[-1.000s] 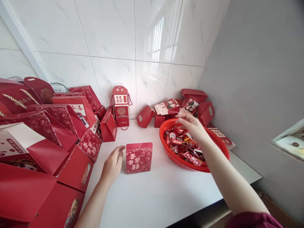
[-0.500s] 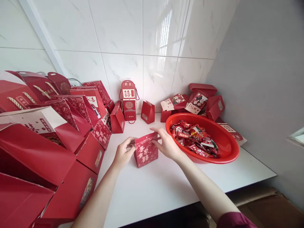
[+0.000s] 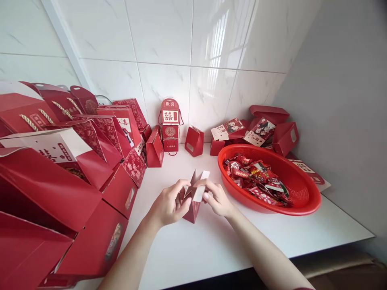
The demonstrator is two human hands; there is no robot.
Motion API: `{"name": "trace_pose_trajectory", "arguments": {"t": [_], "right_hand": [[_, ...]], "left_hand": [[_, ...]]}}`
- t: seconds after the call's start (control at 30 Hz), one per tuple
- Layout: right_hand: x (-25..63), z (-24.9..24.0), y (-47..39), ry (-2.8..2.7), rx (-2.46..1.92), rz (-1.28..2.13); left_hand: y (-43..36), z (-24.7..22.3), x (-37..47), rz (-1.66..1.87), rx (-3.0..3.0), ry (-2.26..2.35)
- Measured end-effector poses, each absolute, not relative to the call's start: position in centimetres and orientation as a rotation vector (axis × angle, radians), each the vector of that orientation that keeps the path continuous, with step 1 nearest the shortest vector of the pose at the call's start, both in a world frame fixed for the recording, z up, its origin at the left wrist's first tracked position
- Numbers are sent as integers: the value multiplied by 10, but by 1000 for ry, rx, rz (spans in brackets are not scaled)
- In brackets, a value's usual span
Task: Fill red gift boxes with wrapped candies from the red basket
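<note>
A small red gift box (image 3: 192, 211) stands on the white table in front of me, turned edge-on, with its top spread apart and pale inner faces showing. My left hand (image 3: 172, 202) grips its left side between thumb and fingers. On the other side, my right hand (image 3: 215, 197) pinches the raised white-lined flap (image 3: 201, 187). The inside of the box is mostly hidden. Just right of my right hand sits a red plastic basket (image 3: 305, 197) holding wrapped candies (image 3: 256, 177).
Red gift boxes (image 3: 93, 233) crowd the left side. Along the tiled wall stand a stacked handled box (image 3: 171, 125) and a small box (image 3: 194, 141). More boxes (image 3: 284, 137) lie behind the basket. The table's front edge (image 3: 250, 268) runs below my right forearm.
The small box has turned from its printed front to edge-on, and its closed top has been opened. Both hands have shifted around it. The view has moved slightly left.
</note>
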State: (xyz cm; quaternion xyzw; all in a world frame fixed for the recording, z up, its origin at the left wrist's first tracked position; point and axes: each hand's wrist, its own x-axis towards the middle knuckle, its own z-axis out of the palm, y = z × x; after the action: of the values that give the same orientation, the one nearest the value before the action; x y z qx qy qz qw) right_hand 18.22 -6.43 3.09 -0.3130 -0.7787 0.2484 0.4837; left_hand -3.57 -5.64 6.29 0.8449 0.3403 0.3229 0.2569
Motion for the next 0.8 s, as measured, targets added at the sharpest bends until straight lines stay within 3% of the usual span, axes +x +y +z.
{"name": "trace_pose_trajectory", "arguments": {"t": [0.23, 0.37, 0.6, 0.8], "right_hand": [[182, 36, -66, -1929, -894, 449], [174, 35, -72, -1960, -990, 251], [179, 33, -72, -2031, -702, -86], [188, 34, -68, -1978, -822, -82]], "left_hand": [[-53, 73, -46, 1318, 2541, 906], [-56, 72, -38, 1317, 2510, 931], [-53, 69, -36, 1328, 2522, 1041], [-51, 62, -29, 1217, 2240, 1084]]}}
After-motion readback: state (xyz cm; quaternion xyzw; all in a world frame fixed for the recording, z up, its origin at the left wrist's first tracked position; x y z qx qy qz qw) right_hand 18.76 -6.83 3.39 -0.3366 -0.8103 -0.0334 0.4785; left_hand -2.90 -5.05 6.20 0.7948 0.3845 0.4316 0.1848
